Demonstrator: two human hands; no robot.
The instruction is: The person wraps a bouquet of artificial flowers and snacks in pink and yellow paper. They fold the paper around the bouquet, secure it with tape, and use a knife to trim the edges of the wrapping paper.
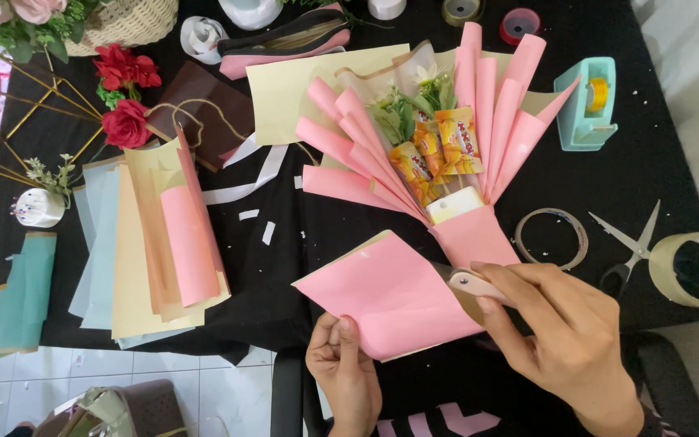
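Three small snack packets [438, 154] in the middle of the pink paper bouquet — flat pouches, orange and yellow with red print, fanned side by side among green leaves. Just below them, touching their lower ends, a pale cream card or box [455, 205] with rounded corners — plain, partly tucked into the pink wrap. No signs or screens in view.
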